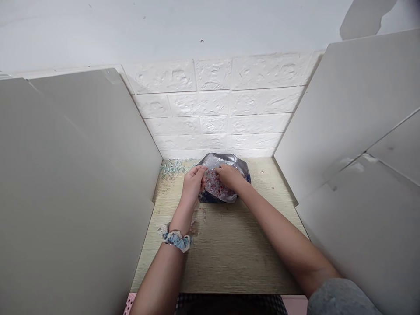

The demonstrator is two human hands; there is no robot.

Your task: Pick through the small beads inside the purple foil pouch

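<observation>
A silvery, open bag (241,164) with a dark blue outer side stands at the back of the table, holding many small red and clear beads (218,186). My left hand (194,181) is at the bag's left edge, thumb and fingers pinched together; what lies between them is too small to make out. Over the beads, inside the bag's mouth, is my right hand (229,176), its fingers bent and closed together. Whether it holds a bead cannot be seen. A blue and white scrunchie (177,239) circles my left wrist.
Pale blue-green beads (172,167) lie spread at the table's back left corner. A few small beads (201,214) lie near my left forearm. Grey panels (75,183) flank the wooden table (236,249), and a white brick-patterned wall (213,105) closes the back.
</observation>
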